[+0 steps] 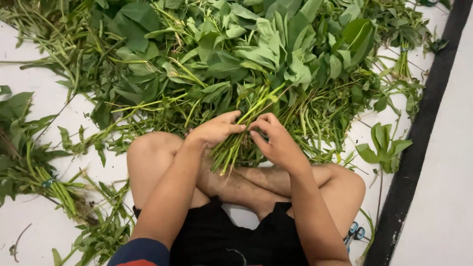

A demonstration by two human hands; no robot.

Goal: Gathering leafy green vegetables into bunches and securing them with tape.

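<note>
Where both hands' fingers pinch the stem bundle [236, 143]: leafy heap [236, 54] beyond, blue scissors [354, 232] beside the knee.

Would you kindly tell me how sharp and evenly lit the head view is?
Head view: soft, even light on the white floor, no glare; left hand and right hand on the bunch of green stems are slightly soft.

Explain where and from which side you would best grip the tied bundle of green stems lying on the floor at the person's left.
Probably the tied bundle is best gripped around its bare stems beside the tie, from above: they lie packed together there, while the leafy end fans out loosely.
</note>
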